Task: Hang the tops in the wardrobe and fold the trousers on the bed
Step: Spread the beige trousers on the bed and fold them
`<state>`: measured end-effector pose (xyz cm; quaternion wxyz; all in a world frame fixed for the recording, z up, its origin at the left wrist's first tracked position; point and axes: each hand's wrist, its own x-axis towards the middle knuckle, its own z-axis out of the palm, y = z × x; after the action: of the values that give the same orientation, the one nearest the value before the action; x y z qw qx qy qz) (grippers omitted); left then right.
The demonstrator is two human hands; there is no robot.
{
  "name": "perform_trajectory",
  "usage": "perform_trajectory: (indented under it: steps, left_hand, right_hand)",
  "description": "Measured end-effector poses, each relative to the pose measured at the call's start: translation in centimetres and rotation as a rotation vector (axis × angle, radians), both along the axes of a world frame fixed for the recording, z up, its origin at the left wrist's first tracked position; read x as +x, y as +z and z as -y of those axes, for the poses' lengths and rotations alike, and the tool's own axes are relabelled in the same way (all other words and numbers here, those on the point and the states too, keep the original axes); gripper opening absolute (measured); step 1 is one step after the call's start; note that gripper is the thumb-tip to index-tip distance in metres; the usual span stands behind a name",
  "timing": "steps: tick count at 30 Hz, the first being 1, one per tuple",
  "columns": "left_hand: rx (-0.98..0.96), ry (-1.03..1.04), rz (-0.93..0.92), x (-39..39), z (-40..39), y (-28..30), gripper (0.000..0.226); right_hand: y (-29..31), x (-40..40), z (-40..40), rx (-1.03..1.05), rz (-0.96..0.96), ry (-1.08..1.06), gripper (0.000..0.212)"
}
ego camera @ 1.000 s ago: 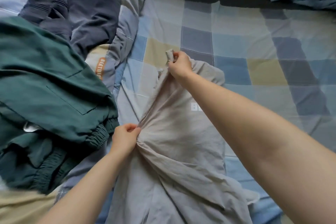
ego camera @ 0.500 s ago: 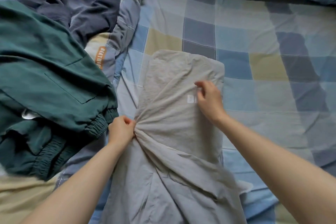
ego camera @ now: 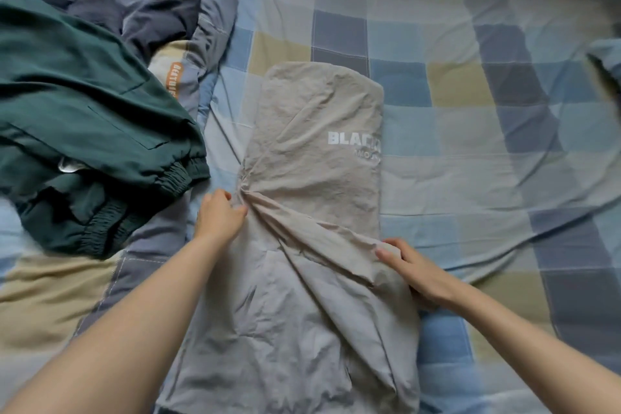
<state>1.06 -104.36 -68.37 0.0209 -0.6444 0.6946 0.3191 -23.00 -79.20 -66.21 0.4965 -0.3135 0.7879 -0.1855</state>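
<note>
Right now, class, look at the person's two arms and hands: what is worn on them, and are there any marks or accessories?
Both forearms are bare as far as the view reaches; no sleeves show. The left hand and the right hand wear no gloves, and no watch, bracelet or ring shows on the visible sides. No markings can be seen.

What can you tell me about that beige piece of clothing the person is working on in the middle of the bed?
The beige trousers look like thin, crinkled woven cloth with white lettering on the far part, cut off at a fold. They lie lengthwise on the checked bedsheet, far end folded over and fairly flat, middle bunched into diagonal creases. The left hand pinches the gathered cloth at the left edge; the right hand has its fingers on the right edge, its grip unclear. The green garment lies close by, left, apart from them.
</note>
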Motion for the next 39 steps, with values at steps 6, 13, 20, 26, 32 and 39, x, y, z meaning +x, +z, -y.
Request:
perform_trajectory:
  steps: [6, 13, 20, 26, 32, 39]
  left_hand:
    - [0.468, 0.136, -0.299, 4.1, -9.3, 4.7, 0.017]
    - [1.0, 0.45, -0.523, 10.7, -14.6, 7.7, 0.065]
    - [0.72, 0.447, -0.265, 16.5, -17.6, 5.6, 0.028]
    - [0.837, 0.45, -0.259, 18.1, -18.8, 5.3, 0.015]
    - [0.928, 0.445, -0.436, 15.7, -21.1, 4.6, 0.024]
    - [0.744, 0.451, -0.556, 10.7, -24.0, 5.9, 0.014]
  right_hand:
    - [7.1, 8.1, -1.9, -0.087, -0.296, 0.151, 0.02]
    - [8.8, 25.7, -3.1, -0.306, -0.033, 0.359, 0.051]
    - [6.5, 27.7, -4.7, -0.189, 0.001, 0.153, 0.033]
    - [2.5, 22.8, -8.6, 0.073, -0.363, 0.219, 0.019]
    - [0.1, 24.4, -6.7, 0.059, -0.591, 0.358, 0.049]
    - [0.2, 20.9, -3.3, -0.047, -0.982, 0.431, 0.063]
